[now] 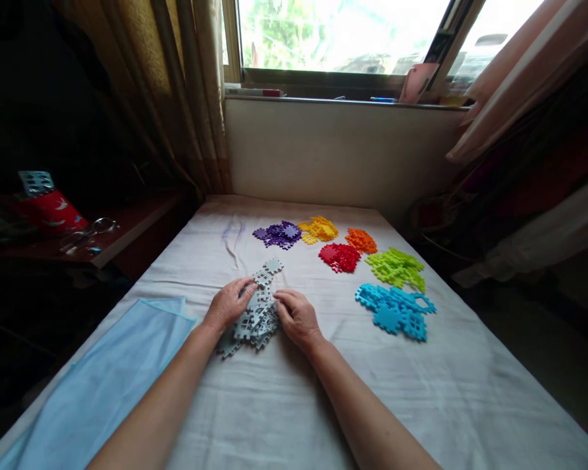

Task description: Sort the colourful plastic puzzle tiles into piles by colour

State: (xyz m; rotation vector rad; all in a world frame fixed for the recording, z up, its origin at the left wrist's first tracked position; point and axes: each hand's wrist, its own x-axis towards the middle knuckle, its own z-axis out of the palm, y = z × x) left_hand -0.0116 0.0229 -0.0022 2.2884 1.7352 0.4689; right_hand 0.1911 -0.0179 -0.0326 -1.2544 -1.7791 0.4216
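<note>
Loosely curled, the left hand (230, 304) and right hand (298, 318) flank and partly cover flat, notched grey pieces (259, 318) heaped on creased cloth (284, 418), any grip impossible to tell.

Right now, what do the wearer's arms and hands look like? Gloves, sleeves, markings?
Two bare human arms. Left hand and right hand: no gloves, five-fingered, some fingers partly hidden. Left forearm and right forearm: no sleeves in the visible stretch, no watch or bracelet, no cables. No ring I can make out; fingers too small to be sure.
</note>
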